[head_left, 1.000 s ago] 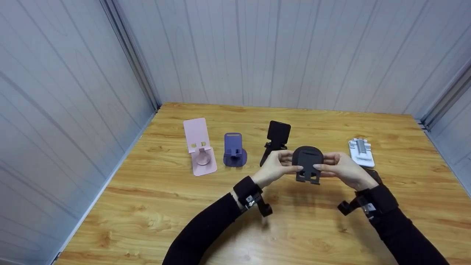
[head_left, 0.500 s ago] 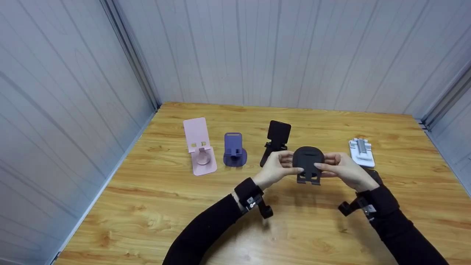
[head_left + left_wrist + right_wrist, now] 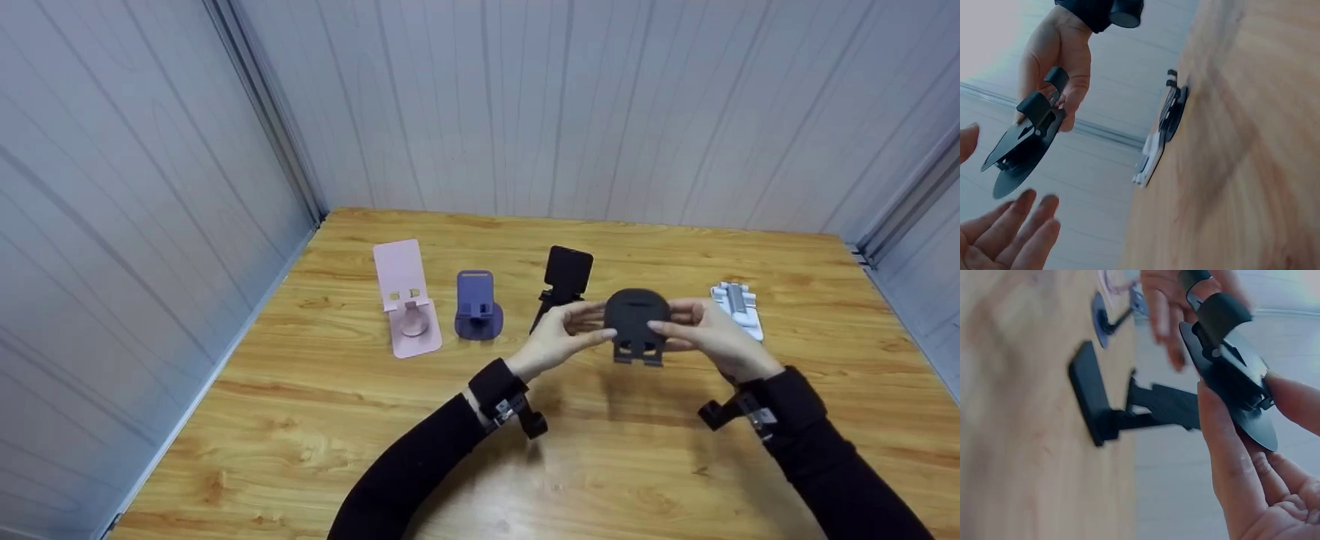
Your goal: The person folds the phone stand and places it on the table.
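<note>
One half-closed right hand (image 3: 718, 336) round stand (image 3: 636, 319)

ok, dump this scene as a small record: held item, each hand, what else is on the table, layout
held: dark-grey stand with a rounded base, folded nearly flat, off the wood-grain table
right hand: pinches it between thumb and fingers
left hand: thumb and fingers beside it, no grip visible
unfolded: pale pink stand, purple stand with a round base, black stand with a rectangular plate
folded: white stand with a silver arm
unclear: dark flat item beside the white stand
left-to-right, head view: pink, purple, black, white
</note>
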Motion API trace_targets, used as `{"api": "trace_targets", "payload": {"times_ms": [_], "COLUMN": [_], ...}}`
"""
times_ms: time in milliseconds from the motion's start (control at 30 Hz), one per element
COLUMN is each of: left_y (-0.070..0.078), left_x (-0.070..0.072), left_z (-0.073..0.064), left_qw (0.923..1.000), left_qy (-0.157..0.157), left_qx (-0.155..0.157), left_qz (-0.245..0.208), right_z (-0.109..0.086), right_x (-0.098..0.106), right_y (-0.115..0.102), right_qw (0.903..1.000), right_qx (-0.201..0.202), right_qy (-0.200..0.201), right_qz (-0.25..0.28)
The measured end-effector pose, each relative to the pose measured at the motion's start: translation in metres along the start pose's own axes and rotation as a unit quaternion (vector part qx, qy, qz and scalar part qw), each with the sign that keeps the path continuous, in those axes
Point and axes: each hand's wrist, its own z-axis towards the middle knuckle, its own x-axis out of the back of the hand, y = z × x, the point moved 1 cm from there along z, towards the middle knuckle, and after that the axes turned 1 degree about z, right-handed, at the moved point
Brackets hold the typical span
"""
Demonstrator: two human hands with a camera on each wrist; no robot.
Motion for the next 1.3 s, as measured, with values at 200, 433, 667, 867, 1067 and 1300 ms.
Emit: {"api": "trace_targets", "payload": {"times_ms": [200,433,667,867,1067,1300], "left_y": [0.009,0.01,0.007,0.003,-0.002,-0.007], "left_x": [0.01,0.012,0.012,0.015,0.021,0.022], "left_z": [-0.004,-0.008,-0.01,-0.014,-0.016,-0.018], "left_qw": [0.9887,0.9158,0.8651,0.8439,0.8432,0.8337], "left_qy": [0.005,0.011,0.024,0.038,0.033,0.035], "left_qx": [-0.068,-0.13,-0.128,-0.106,-0.082,-0.077], "left_qz": [0.134,0.38,0.484,0.525,0.53,0.546], "right_z": [-0.002,-0.004,0.005,0.017,0.034,0.055], "right_x": [0.024,0.04,0.055,0.07,0.08,0.085], "right_y": [-0.012,-0.013,-0.007,0.003,0.012,0.024], "right_qw": [0.9995,0.998,0.9916,0.9902,0.9887,0.9786], "right_qx": [0.004,-0.019,-0.027,-0.048,-0.088,-0.129], "right_qy": [0.012,0.013,0.047,0.082,0.114,0.155], "right_qz": [0.029,0.059,0.117,0.102,0.043,-0.043]}}
